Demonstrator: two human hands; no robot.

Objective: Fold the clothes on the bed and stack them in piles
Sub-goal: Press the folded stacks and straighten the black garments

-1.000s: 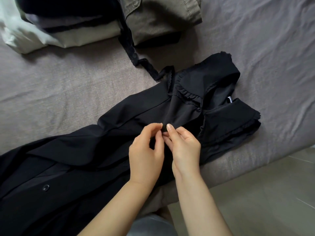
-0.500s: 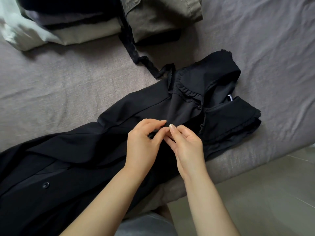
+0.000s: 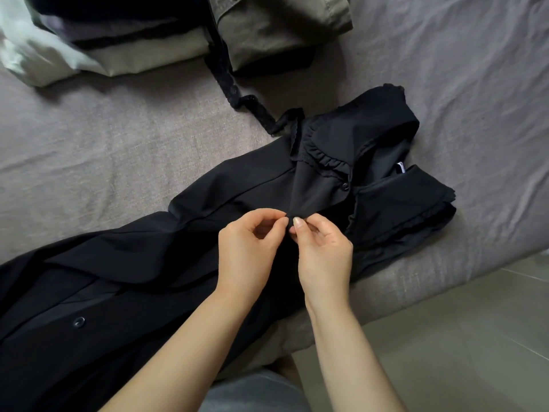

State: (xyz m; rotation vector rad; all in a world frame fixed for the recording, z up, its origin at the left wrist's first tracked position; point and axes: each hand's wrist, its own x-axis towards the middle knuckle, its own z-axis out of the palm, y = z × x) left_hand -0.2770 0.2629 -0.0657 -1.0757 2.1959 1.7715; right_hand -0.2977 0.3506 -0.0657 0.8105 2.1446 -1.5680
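Black button-up dress (image 3: 184,248) lies long across the grey bed sheet (image 3: 104,150). Left hand (image 3: 246,251) and right hand (image 3: 322,251) both pinch its front; match edges, button slowly.

A dress (image 3: 184,263) lies across the bed (image 3: 89,150), with two folded piles (image 3: 124,37) behind it.

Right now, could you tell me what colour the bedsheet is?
Greyish mauve bedsheet, clearest in the head view.
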